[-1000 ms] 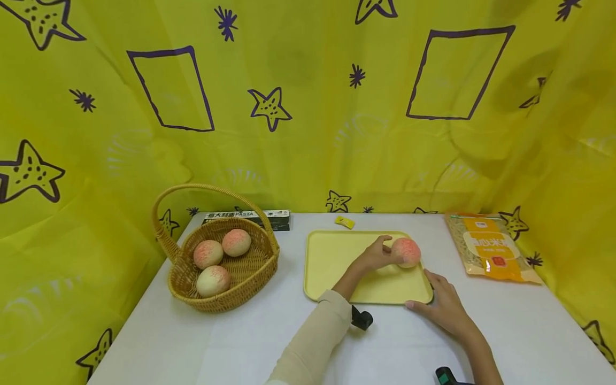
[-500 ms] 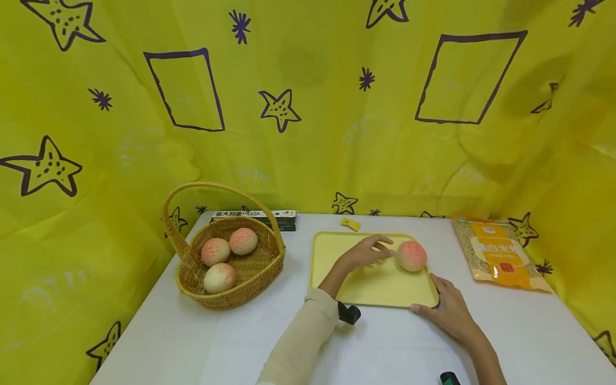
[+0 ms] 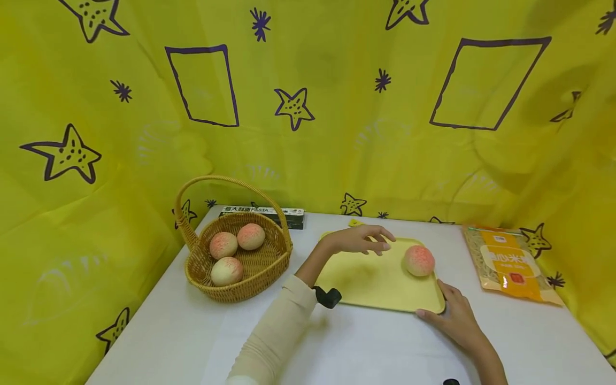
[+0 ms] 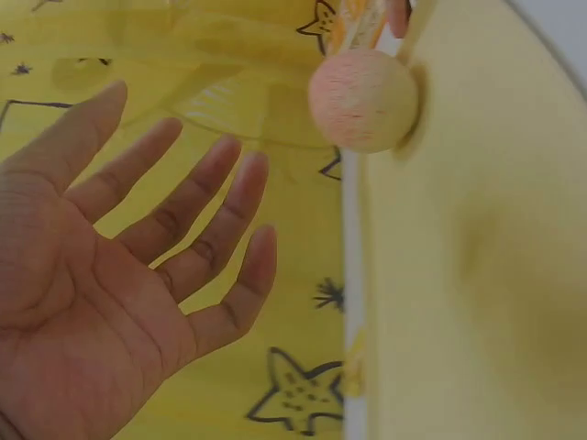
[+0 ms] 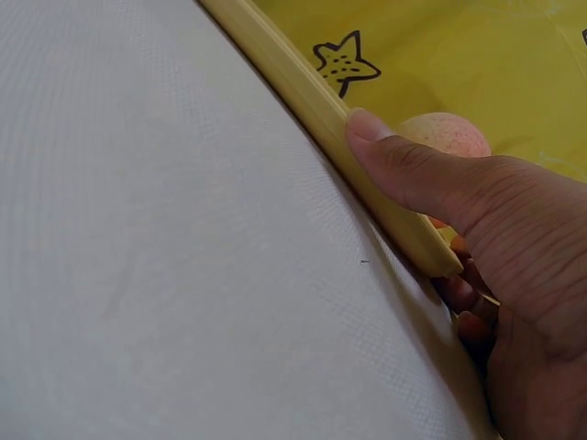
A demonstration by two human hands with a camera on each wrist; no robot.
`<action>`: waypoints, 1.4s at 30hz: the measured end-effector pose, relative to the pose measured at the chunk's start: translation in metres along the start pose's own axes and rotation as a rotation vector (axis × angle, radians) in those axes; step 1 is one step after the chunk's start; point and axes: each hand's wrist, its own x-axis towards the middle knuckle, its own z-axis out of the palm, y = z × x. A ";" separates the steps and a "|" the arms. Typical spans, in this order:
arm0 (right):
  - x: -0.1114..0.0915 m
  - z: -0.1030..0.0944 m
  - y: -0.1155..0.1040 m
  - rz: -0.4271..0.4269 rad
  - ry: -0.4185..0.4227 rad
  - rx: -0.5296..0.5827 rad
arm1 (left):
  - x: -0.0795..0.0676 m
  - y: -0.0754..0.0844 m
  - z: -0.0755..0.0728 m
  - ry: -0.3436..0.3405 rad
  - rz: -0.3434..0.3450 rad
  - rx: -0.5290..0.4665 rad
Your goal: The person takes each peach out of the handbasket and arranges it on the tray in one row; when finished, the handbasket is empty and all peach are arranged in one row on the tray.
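Observation:
One pink-and-cream peach (image 3: pixel 420 261) sits on the pale yellow tray (image 3: pixel 380 297), near its right end. My left hand (image 3: pixel 358 239) hovers above the left part of the tray, fingers spread and relaxed. Its empty palm (image 4: pixel 83 339) shows in the left wrist view, apart from the peach. At the tray's near right corner my right hand (image 3: pixel 454 315) grips the edge. The right wrist view shows its thumb (image 5: pixel 404 165) laid on the tray rim (image 5: pixel 303 101), with the other fingers curled round the corner and partly hidden.
A wicker basket (image 3: pixel 269 275) with a tall handle holds three more peaches at the left. Behind it lies a pasta box (image 3: pixel 295 218). A small yellow packet (image 3: pixel 355 222) is behind the tray, and an orange noodle bag (image 3: pixel 511 264) at the right. Yellow curtains surround the table.
My left hand has let go of the peach, then lifted and drawn back to the left. The peach stays on the tray. My right hand keeps its grip on the corner; the head view has shifted.

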 end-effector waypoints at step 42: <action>0.004 0.000 0.005 -0.024 -0.027 0.023 | -0.203 -0.027 -0.118 -0.081 -0.071 0.109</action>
